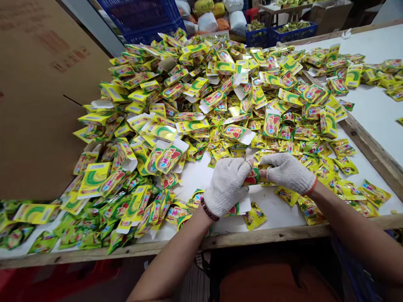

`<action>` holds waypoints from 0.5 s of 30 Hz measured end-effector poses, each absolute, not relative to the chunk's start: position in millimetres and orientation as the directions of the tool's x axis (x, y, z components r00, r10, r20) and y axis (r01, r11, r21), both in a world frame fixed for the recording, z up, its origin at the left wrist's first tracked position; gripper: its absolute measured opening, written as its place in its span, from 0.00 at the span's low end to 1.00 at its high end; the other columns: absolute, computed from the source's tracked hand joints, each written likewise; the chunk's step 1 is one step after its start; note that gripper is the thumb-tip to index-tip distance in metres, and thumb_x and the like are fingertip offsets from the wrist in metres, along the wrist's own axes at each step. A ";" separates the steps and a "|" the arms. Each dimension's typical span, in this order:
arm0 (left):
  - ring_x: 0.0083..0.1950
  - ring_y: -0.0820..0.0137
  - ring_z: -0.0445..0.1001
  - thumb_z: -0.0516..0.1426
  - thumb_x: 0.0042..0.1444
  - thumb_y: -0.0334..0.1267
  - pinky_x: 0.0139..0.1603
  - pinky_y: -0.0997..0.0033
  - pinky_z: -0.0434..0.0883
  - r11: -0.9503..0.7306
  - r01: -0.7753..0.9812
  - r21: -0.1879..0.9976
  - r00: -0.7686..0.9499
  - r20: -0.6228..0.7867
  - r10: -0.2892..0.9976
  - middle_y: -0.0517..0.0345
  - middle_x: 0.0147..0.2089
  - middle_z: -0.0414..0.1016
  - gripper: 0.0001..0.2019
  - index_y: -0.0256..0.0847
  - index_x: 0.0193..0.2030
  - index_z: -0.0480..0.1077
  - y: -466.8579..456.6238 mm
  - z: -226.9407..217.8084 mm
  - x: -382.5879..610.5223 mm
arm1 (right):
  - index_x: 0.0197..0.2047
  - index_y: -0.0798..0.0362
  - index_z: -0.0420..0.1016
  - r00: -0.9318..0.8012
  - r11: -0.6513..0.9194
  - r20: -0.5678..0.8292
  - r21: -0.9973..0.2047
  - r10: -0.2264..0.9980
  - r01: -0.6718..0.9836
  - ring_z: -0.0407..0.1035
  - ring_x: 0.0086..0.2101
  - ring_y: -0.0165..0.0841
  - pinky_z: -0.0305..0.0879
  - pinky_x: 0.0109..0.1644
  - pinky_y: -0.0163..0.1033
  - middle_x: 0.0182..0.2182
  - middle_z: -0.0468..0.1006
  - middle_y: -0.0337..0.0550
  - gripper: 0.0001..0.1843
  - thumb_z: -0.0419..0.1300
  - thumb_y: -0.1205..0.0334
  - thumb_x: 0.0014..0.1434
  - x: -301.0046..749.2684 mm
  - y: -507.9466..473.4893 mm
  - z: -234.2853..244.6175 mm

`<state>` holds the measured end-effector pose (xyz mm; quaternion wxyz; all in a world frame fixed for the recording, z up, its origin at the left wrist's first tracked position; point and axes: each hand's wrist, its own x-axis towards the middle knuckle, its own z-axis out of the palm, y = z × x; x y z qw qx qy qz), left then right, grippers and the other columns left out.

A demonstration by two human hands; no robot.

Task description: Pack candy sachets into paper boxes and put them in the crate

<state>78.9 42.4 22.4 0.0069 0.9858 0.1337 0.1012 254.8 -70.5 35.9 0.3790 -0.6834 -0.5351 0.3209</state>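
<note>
while the gloved left hand [227,184] grips a small printed carton [252,176], the gloved right hand [287,172] curls at its end, holding what i cannot tell, near yellow sachets [287,196].

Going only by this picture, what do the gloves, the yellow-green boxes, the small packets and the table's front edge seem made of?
Gloves: matte knit, perhaps cotton; the fuzzy texture suggests it.
Yellow-green boxes: glossy printed card, judging by stiff white flaps.
Small packets: shiny, crinkled film; plastic or foil, I cannot tell.
Front edge: dull, probably bare wood, with uneven brown colour and dark spots.
</note>
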 end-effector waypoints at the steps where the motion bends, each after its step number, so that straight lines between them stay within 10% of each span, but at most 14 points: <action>1: 0.54 0.53 0.72 0.62 0.50 0.35 0.52 0.52 0.69 -0.960 0.277 0.042 0.939 0.198 0.280 0.45 0.54 0.75 0.30 0.39 0.62 0.66 42.6 22.4 79.8 | 0.35 0.54 0.81 0.267 -0.130 0.009 -0.856 0.964 0.501 0.69 0.32 0.32 0.64 0.36 0.35 0.30 0.78 0.39 0.09 0.61 0.61 0.54 253.9 -69.9 35.2; 15: 0.52 0.52 0.71 0.61 0.51 0.35 0.50 0.53 0.70 -0.926 0.374 0.057 0.891 0.253 0.376 0.43 0.54 0.73 0.33 0.37 0.65 0.62 33.3 20.0 80.0 | 0.33 0.55 0.76 0.428 -0.112 0.092 -0.897 0.899 0.428 0.67 0.26 0.29 0.62 0.30 0.35 0.25 0.75 0.39 0.08 0.63 0.58 0.52 247.0 -70.2 31.1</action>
